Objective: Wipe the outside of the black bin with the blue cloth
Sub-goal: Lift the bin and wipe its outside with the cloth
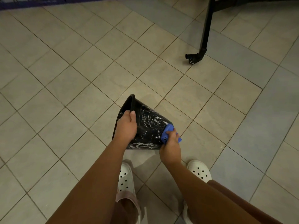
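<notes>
Black plastic bin, tapered, held tilted over the floor; inside unseen, narrow end hidden by blue cloth. White swirled streaks on its wall. Left hand: grip curled over the rim. Right hand: grip bunched round the cloth. Floor: beige square tiles, dark grout. Black metal leg, top cut off. 2 white perforated clogs.

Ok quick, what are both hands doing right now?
Left hand: grips the bin at its rim.
Right hand: holds the cloth, pressed against the bin's narrow end.
</notes>
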Available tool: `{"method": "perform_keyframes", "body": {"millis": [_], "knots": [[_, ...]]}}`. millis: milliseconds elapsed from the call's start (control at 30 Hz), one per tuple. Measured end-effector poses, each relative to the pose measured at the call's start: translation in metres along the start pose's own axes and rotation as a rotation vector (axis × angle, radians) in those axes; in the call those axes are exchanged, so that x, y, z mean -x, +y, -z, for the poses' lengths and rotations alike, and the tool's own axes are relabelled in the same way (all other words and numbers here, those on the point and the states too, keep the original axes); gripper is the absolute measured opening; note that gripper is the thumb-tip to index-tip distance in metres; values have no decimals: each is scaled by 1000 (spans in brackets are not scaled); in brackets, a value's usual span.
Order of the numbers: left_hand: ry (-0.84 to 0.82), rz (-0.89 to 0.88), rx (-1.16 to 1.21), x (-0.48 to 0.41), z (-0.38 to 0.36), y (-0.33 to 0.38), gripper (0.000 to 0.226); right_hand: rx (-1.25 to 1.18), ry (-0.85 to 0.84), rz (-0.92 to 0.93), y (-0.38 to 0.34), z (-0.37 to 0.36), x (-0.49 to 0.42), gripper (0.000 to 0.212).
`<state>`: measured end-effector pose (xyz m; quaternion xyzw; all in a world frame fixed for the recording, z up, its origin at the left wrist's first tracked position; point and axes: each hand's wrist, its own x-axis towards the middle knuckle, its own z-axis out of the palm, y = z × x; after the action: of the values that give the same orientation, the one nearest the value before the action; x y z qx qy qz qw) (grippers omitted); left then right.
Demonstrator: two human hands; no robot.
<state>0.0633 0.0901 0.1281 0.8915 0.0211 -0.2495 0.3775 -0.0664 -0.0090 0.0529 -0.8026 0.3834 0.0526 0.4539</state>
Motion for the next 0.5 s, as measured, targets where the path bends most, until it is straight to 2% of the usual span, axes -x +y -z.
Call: {"method": "perform_keyframes", "body": {"millis": [100,200,333,500], "knots": [[18,27,-11,-1,2,-1,40,52,-29,84,3,1,-3,61],[37,55,13,-2,4,-3,39,40,-49,19,9,10,-11,72],[66,87,38,-7,2,-2,39,13,-66,-19,18,1,-1,74],[67,114,111,-11,3,-8,41,72,-75,200,13,-8,16,78]]}}
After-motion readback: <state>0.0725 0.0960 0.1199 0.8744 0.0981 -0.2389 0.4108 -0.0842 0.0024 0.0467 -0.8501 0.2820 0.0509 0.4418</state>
